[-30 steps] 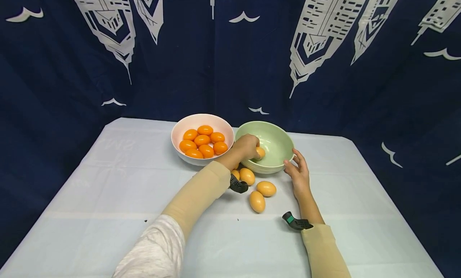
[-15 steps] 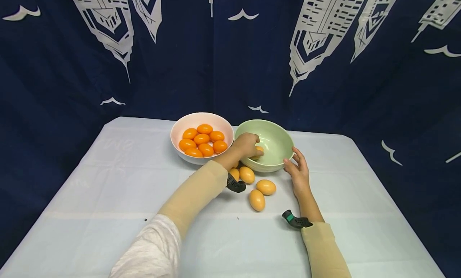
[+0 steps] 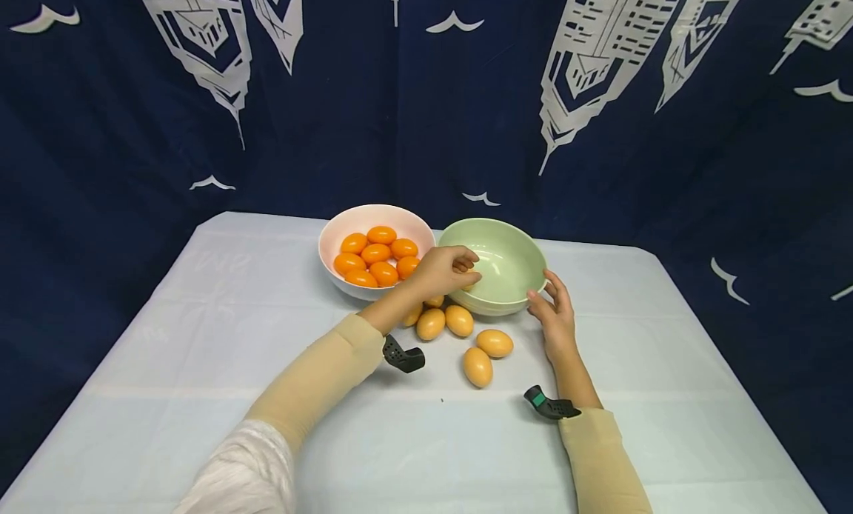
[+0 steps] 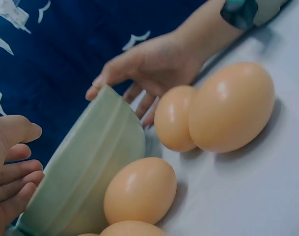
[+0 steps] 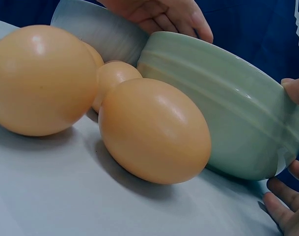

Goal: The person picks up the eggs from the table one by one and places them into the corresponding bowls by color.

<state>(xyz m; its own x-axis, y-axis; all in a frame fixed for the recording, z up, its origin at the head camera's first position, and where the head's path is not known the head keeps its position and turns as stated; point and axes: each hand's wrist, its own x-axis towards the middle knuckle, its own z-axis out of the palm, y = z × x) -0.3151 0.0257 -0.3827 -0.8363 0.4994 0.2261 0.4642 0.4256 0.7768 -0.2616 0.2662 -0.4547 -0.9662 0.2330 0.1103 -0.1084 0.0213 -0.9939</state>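
Observation:
My left hand (image 3: pixel 445 271) is over the near left rim of the green bowl (image 3: pixel 509 266), fingers relaxed and holding nothing, as the left wrist view shows. Partly hidden behind its fingers, a tan egg (image 3: pixel 469 285) lies inside that bowl. My right hand (image 3: pixel 558 321) grips the bowl's right side, thumb at the rim and fingers lower along the outer wall. Several tan eggs lie on the table in front of the bowl, among them one egg (image 3: pixel 477 367) nearest me and another egg (image 3: pixel 494 344) right beside it. Both appear large in the right wrist view.
A pink bowl (image 3: pixel 331 236) with several orange eggs (image 3: pixel 376 253) stands left of the green bowl, close against it. White cloth covers the table (image 3: pixel 200 336). Behind its back edge hangs a dark blue curtain (image 3: pixel 346 129) with white building prints.
My left hand has let go of the tan egg inside the green bowl and drawn back left, its fingers loosening. More tan eggs show beneath the forearm. My right hand keeps its grip.

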